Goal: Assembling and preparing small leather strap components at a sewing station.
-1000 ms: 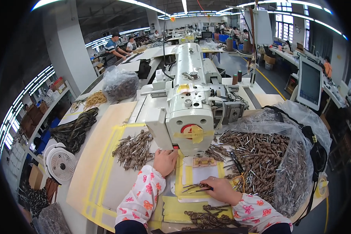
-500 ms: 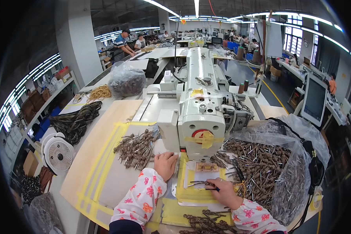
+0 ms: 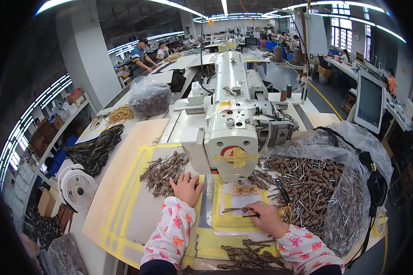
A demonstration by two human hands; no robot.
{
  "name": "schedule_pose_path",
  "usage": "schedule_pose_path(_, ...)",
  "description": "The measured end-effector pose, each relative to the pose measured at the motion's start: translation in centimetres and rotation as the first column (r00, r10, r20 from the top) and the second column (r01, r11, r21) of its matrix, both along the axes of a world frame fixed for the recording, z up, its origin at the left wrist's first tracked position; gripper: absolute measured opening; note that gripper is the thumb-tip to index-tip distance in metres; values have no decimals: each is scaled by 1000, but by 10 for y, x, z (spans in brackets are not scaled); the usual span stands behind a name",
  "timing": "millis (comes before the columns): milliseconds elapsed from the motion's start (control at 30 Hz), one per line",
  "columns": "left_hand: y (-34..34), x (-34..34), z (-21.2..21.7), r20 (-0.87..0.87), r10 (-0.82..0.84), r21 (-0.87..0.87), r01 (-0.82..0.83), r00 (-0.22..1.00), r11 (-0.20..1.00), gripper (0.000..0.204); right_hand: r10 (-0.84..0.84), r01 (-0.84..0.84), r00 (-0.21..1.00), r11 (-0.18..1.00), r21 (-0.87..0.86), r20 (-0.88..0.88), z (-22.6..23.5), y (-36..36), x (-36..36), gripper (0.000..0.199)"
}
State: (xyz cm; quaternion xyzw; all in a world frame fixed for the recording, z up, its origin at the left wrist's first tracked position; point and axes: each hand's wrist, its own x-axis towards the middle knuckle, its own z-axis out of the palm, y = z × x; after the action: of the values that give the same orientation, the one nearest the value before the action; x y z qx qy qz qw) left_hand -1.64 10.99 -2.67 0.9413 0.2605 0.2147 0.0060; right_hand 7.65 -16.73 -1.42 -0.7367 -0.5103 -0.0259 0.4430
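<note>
Cord piece (image 3: 235, 210), a short brown length with a metal tip, lies on the white template (image 3: 243, 204) just near of the sewing machine (image 3: 229, 137), under its head. The right hand (image 3: 265, 219) has its fingers pressed together on a thin dark tool or the cord's end; which one, I cannot tell from where I stand. The left hand (image 3: 186, 187) lies spread and flat on the worktop (image 3: 124, 183), left of the template and just near of a loose heap of cords (image 3: 163, 170).

To do this well, I judge the right hand should keep the cord straight in the template's slot, with fingertips well back from the needle, while the left hand presses flat so the plate cannot slide. The open bag of cords (image 3: 316, 197) on the right sits close enough to snag a sleeve.

Against a second ago, both hands rest in much the same spots, the right still at the template and the left still flat. The head has tipped and turned a little, so the fan (image 3: 78, 189) at left shows more fully.
</note>
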Motion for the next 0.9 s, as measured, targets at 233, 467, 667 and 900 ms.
schedule_pose_path(233,-3,4,-8,16,-44,42,43,999,998,32,7,-5,1000,998,-60,31,-8,1,-1,17)
schedule_pose_path(467,0,7,-6,20,-104,12,103,994,995,33,1,2,999,997,-73,35,-6,2,3,16)
schedule_pose_path(667,0,6,-8,27,-116,7,116,993,993,34,1,2,998,998,-63,56,-7,1,2,16)
schedule_pose_path(900,-1,5,-8,31,-112,-9,113,993,994,34,5,0,998,997,-76,67,-5,1,-1,15)
